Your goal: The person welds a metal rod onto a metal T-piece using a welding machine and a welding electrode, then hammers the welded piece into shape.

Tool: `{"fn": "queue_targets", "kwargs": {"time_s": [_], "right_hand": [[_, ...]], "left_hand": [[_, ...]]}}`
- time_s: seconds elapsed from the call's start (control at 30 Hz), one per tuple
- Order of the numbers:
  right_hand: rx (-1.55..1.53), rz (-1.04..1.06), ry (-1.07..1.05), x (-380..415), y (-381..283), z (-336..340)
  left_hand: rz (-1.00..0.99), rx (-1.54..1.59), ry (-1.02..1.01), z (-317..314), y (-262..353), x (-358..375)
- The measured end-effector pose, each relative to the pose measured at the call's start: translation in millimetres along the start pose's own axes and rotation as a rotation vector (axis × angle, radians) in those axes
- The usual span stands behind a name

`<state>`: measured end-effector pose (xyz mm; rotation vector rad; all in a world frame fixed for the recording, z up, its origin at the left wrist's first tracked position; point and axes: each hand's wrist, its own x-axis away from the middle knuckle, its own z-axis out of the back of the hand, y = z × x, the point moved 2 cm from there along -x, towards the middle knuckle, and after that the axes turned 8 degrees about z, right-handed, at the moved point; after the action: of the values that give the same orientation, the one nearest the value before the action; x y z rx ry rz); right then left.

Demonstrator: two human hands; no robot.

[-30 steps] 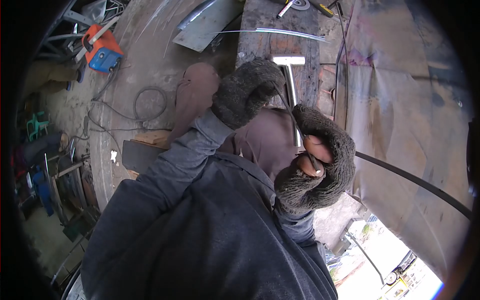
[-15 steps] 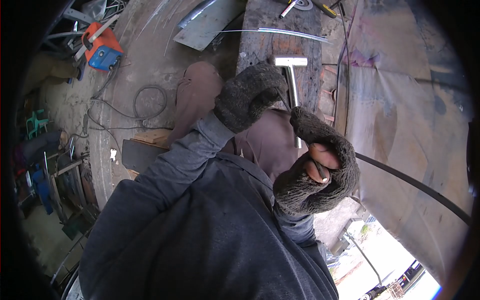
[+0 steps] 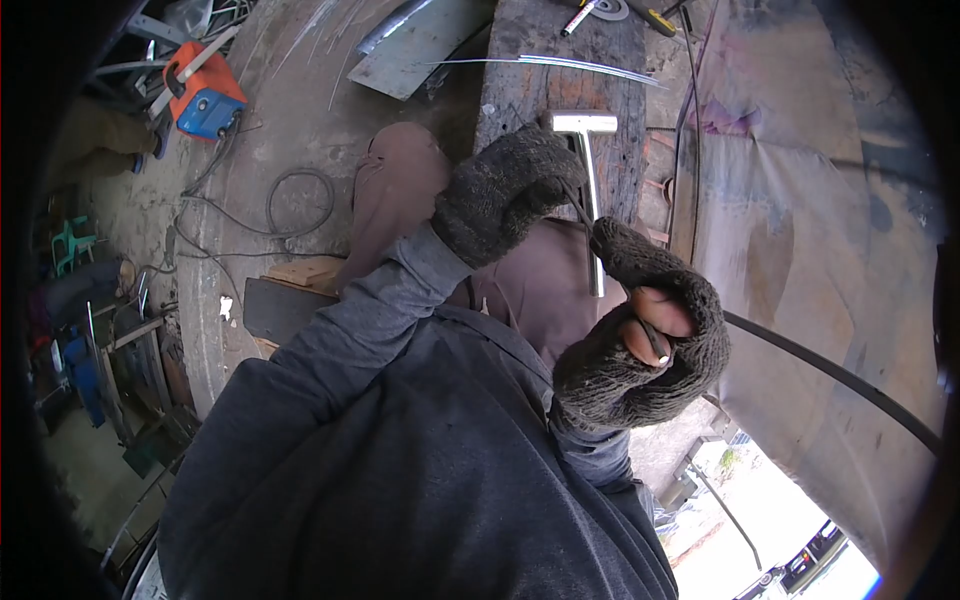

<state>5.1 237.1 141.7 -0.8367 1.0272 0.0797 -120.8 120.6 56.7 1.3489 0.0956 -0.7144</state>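
My left hand (image 3: 505, 185), in a dark knitted glove, is closed around one end of a thin dark rod (image 3: 580, 208). The rod runs down toward my right hand (image 3: 650, 330), also gloved, whose fingers are curled shut. Two bare fingertips show through the right glove, with a small pale-tipped stick (image 3: 661, 357) between them. A black cable (image 3: 830, 368) stretches away rightward from behind that hand. Just beyond both hands, a shiny T-shaped metal tube (image 3: 590, 160) lies on the wooden bench (image 3: 510, 90), reaching past its near end over my leg.
Thin metal rods (image 3: 580, 65), a marker (image 3: 580, 18) and a grinding disc (image 3: 609, 8) lie farther along the bench. An orange and blue machine (image 3: 207, 95) stands on the floor at left, near a looped cable (image 3: 300, 205). A stained sheet (image 3: 800, 200) covers the right side.
Both hands have shifted slightly to the right, the right hand a little more. Their grips look the same, and the T-shaped tube stays in place.
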Motion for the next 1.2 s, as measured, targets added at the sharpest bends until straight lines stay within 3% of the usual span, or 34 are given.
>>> {"fn": "queue_targets", "kwargs": {"time_s": [0.13,0.23,0.37,0.63,0.7,0.8,0.83,0.87,0.93,1.0,1.03,1.1,1.2], "right_hand": [[0.037,-0.003,0.131,3.5,4.5,-0.1],[0.247,0.106,0.029,-2.3,7.6,9.9],[0.300,0.090,0.017,-15.7,-9.8,0.4],[0.129,0.006,-0.148,-31.9,-27.0,-7.1],[0.090,-0.003,-0.179,-35.5,-30.4,-6.7],[0.130,0.069,-0.159,-31.0,-25.4,-4.9],[0.000,-0.009,-0.153,-28.7,-21.9,-3.6],[-0.130,-0.092,-0.148,-26.4,-20.2,-3.1],[-0.104,-0.040,-0.166,-30.4,-21.2,-5.7],[-0.071,0.016,-0.180,-34.5,-25.2,-4.6],[-0.039,-0.009,-0.207,-35.3,-27.8,-3.1],[-0.007,-0.032,-0.237,-34.9,-28.3,-4.1],[0.001,0.038,-0.152,-32.0,-29.6,-6.8]], "left_hand": [[-0.025,-0.014,0.004,-0.7,-1.2,-0.1],[-0.016,-0.027,0.014,-1.2,-1.8,-0.6],[-0.029,-0.026,0.012,-2.3,-1.9,-1.2],[0.089,0.010,-0.004,-5.5,1.9,6.8],[0.103,0.025,0.091,-4.7,4.4,1.9],[0.017,-0.040,0.003,3.6,0.1,-6.5],[0.017,-0.042,0.005,4.1,0.8,-5.6],[0.112,-0.079,0.073,5.2,0.6,-3.5],[0.205,-0.111,0.134,3.0,-19.3,10.0],[0.377,-0.643,0.076,1.2,-64.2,34.0],[0.376,-0.641,0.076,4.0,-67.8,41.0],[0.767,-0.400,-0.216,3.3,-73.4,57.7],[0.712,-0.530,-0.211,2.8,-73.2,63.1]]}}
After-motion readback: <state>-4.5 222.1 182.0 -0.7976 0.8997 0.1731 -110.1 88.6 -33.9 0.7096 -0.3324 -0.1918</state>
